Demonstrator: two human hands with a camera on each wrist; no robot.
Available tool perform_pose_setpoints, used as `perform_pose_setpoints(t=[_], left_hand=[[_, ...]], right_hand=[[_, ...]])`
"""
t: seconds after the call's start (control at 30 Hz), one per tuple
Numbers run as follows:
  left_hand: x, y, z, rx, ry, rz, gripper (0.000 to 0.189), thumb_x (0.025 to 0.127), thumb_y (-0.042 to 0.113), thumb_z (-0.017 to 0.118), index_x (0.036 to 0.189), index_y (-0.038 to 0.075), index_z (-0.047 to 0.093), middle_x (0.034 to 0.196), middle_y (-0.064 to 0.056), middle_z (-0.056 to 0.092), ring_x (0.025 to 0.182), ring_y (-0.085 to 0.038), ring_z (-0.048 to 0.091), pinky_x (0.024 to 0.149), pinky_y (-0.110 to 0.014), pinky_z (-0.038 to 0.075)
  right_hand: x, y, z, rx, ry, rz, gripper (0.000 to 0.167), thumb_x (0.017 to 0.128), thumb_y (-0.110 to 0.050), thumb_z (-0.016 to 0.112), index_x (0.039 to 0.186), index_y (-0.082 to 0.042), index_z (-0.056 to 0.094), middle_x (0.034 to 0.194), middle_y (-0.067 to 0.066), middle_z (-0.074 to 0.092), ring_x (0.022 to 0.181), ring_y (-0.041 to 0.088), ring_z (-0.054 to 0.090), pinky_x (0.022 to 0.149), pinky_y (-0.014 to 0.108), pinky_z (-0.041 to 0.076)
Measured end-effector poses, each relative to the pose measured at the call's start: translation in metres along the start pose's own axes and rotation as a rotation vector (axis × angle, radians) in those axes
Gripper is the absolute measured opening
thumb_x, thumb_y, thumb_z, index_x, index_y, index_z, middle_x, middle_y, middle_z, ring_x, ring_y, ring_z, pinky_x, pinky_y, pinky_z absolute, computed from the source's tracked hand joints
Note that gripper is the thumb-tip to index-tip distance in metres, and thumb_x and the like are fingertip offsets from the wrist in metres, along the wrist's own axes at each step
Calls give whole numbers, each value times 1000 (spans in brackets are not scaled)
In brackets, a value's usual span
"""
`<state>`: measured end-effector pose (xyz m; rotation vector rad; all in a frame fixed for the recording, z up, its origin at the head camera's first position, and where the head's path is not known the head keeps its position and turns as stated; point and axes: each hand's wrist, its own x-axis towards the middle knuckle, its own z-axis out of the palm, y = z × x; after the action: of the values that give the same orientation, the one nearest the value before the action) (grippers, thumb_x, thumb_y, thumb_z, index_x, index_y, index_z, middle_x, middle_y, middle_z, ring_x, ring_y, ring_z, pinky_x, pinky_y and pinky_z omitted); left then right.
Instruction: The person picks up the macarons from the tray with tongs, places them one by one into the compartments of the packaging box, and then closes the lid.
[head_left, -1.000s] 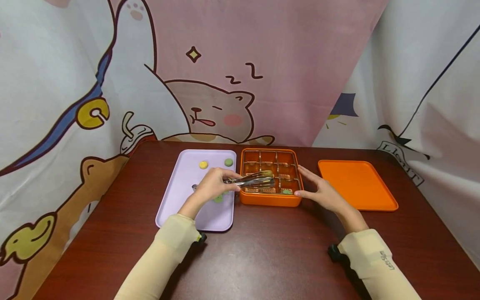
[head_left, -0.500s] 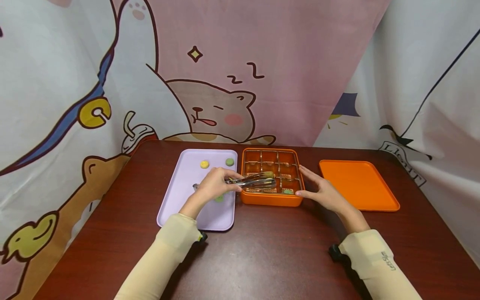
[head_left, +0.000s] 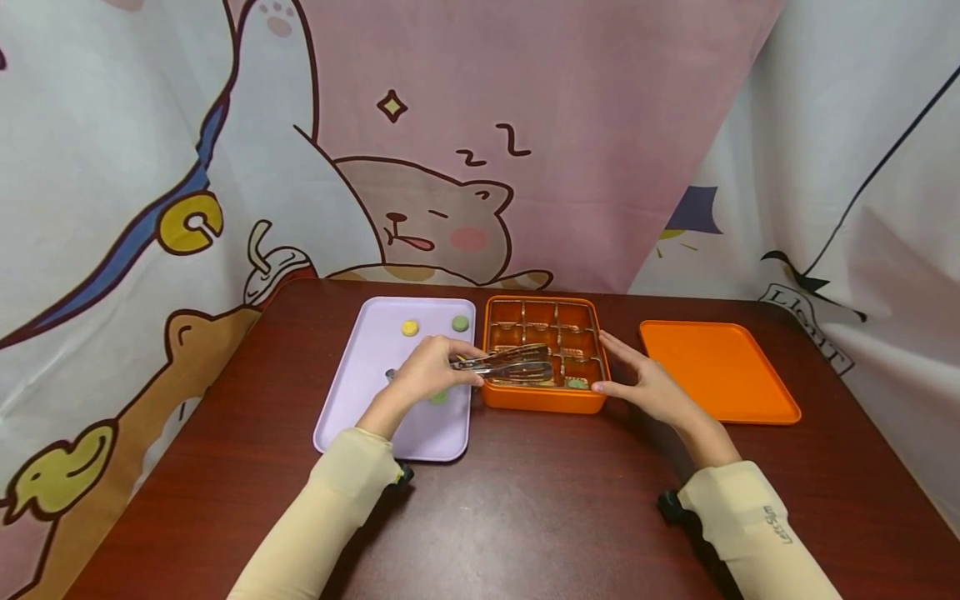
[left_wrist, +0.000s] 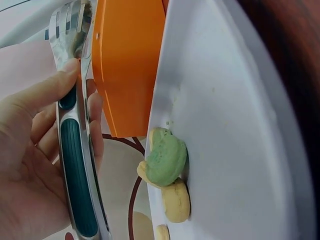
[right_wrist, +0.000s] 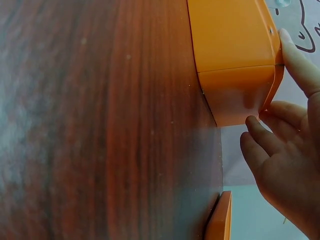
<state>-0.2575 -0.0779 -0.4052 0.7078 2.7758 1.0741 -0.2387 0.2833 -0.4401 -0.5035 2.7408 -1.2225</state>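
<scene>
My left hand (head_left: pixel 431 367) grips metal tongs (head_left: pixel 517 365), whose teal handle inlays (left_wrist: pixel 79 175) show in the left wrist view. The tong tips reach over the front of an orange compartment box (head_left: pixel 543 402). Something brownish-yellow shows near the tips, but I cannot tell whether they hold it. A green biscuit (head_left: pixel 577 383) sits in the box's front right compartment. My right hand (head_left: pixel 648 383) touches the box's right side, thumb at the front corner and fingers stretched along the wall. Beneath my left hand, a green biscuit (left_wrist: pixel 167 157) leans on yellow biscuits (left_wrist: pixel 176 201).
A lilac tray (head_left: pixel 345 400) lies left of the box, bearing a yellow biscuit (head_left: pixel 409 328) and a green biscuit (head_left: pixel 460 322) near its far edge. An orange lid (head_left: pixel 720 371) lies to the right on the brown table (head_left: pixel 525 500). A printed curtain hangs behind.
The tong tips have dipped slightly inside the box, and the greenish-yellow look at the upper tip has faded. Both hands have stayed almost in place; the whole view has shifted a little.
</scene>
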Motion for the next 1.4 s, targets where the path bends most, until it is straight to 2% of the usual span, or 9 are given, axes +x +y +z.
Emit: perform_pose_setpoints(t=[0.17, 0.33, 0.47, 0.63, 0.77, 0.9, 1.17, 1.4], left_hand=[[-1, 0, -2, 5, -20, 14, 38, 80, 25, 84, 116, 16, 76, 116, -3, 75, 82, -11, 55, 67, -22, 40], [-4, 1, -7, -22, -17, 20, 40, 80, 24, 83, 119, 15, 75, 115, -4, 75, 78, -12, 52, 66, -22, 40], [-7, 0, -15, -60, 11, 5, 40, 80, 22, 83, 119, 14, 74, 108, -4, 77, 73, -10, 53, 67, -24, 42], [-12, -3, -25, -94, 39, -16, 42, 80, 18, 83, 120, 12, 73, 97, -6, 78, 72, -7, 65, 73, -25, 47], [-18, -7, -32, -94, 62, -12, 43, 80, 16, 83, 121, 10, 73, 100, -9, 78, 73, -9, 67, 73, -26, 49], [-26, -12, -39, -62, 85, -22, 42, 79, 17, 84, 120, 10, 73, 106, -11, 76, 78, -10, 61, 71, -26, 47], [-40, -26, -48, -65, 110, -49, 41, 79, 17, 84, 118, 9, 74, 105, -13, 76, 76, -13, 56, 63, -24, 45], [-52, -39, -55, -67, 130, -96, 40, 80, 18, 83, 117, 8, 74, 104, -12, 76, 77, -13, 57, 63, -23, 45]], right_hand=[[1, 0, 0, -13, -4, -1, 83, 92, -30, 72, 159, -13, 26, 166, 15, 20, 150, 47, 19, 111, 73, 18], [1, 0, -1, -18, -5, -1, 84, 91, -30, 72, 159, -14, 25, 166, 15, 19, 150, 47, 18, 111, 74, 19], [0, 0, -1, -12, -1, -4, 84, 91, -30, 73, 159, -13, 26, 166, 15, 20, 150, 47, 19, 111, 73, 19], [0, 0, -1, 3, 3, -19, 83, 92, -27, 72, 158, -12, 26, 166, 17, 20, 150, 47, 18, 112, 73, 19], [0, 0, -1, 6, 0, -18, 83, 92, -27, 72, 158, -12, 26, 166, 16, 19, 150, 46, 18, 111, 73, 18], [0, 0, -1, 0, -4, -13, 83, 92, -28, 72, 159, -12, 25, 167, 15, 19, 150, 46, 18, 111, 74, 19], [0, 1, -1, 2, -5, -13, 83, 91, -28, 72, 159, -14, 25, 166, 16, 19, 151, 46, 18, 111, 73, 19], [0, 1, -1, -3, -7, -19, 84, 91, -28, 72, 159, -13, 25, 166, 16, 19, 151, 45, 18, 112, 72, 20]])
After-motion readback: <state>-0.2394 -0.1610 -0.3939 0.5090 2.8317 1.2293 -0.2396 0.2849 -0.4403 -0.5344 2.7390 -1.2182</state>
